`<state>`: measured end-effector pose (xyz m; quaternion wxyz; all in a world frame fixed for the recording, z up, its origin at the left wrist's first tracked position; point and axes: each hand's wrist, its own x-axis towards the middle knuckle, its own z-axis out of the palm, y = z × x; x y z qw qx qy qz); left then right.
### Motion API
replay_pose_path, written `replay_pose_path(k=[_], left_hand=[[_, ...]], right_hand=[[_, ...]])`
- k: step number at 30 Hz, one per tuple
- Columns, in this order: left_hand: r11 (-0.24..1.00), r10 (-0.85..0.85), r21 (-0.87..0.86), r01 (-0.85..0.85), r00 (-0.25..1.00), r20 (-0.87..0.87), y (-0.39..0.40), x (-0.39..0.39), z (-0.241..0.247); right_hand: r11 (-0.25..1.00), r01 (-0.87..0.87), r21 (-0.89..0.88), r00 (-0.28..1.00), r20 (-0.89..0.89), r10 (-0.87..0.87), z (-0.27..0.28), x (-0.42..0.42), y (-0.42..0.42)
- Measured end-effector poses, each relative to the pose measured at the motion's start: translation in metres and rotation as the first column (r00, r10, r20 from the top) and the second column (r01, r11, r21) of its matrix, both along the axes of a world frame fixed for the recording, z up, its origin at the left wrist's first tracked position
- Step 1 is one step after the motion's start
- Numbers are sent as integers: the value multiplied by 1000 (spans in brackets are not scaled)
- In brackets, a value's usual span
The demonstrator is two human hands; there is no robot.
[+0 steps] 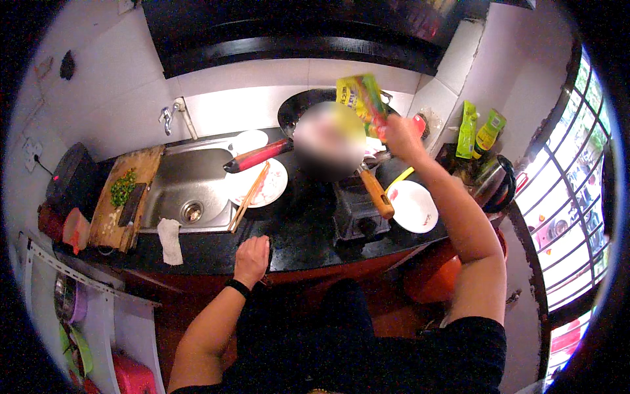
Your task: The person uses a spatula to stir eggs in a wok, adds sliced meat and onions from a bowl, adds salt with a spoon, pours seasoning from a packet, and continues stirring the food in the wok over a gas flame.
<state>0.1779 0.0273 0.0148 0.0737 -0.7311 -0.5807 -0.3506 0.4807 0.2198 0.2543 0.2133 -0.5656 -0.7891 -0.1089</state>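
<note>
My right hand point(404, 140) grips a yellow and green seasoning packet point(358, 96), which is tilted over a black wok point(290, 114). A blurred round patch hides most of the wok's inside. The wok's red and black handle point(258, 155) points left, over a white plate point(276, 183) with wooden chopsticks point(250, 197) across it. A wooden-handled utensil point(376, 192) reaches out from the wok's near side, above the gas stove point(355, 212). My left hand point(252, 256) rests on the edge of the black countertop point(305, 251), fingers curled, with no object visible in it.
Left of the steel sink point(189, 172) lies a wooden cutting board point(106, 197) with chopped greens point(123, 188) and a cleaver point(133, 204). A white cloth point(170, 241) hangs at the counter's edge. A white bowl point(413, 207), a metal kettle point(492, 182) and two packets point(466, 129) stand on the right.
</note>
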Motion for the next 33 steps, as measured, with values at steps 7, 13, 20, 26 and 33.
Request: replay_pose_path(k=[7,13,20,26,33], left_hand=[[1000,9,-10,-9,1000,-15,0,0,-2],[1000,1,-23,-1,1000,-17,-2,1,2],[1000,-3,10,3,1000,6,-1,0,-2],[1000,-4,-6,4,1000,-18,1,2,0],[1000,14,-1,-14,1000,16,-1,1,-2]], right_hand=[[981,3,194,983,-183,34,13,16,4],[998,-16,65,999,36,14,5,12,12],[973,-11,230,975,-215,62,13,13,9],[992,-62,105,991,-114,74,-11,19,12],[964,-22,265,972,-221,83,18,17,6]])
